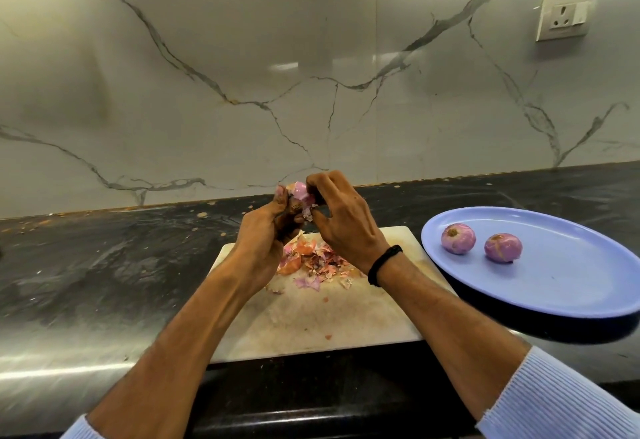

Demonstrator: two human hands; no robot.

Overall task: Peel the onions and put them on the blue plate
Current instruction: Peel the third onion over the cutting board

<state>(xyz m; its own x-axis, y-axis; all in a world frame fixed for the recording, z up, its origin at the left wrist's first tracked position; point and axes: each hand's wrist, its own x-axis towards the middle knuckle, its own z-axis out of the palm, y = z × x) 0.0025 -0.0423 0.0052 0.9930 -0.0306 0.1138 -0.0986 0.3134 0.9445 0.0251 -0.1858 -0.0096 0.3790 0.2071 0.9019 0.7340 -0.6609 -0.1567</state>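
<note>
While the onion (300, 191) is gripped by left hand (263, 241) and pinched by right hand (343, 220), it could be jerked loose by overpulling.

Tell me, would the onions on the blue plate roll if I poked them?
Probably: the onions look round and the plate looks smooth. Peeled and shiny, they may feel slippery. The plate's raised rim would likely stop them.
</note>
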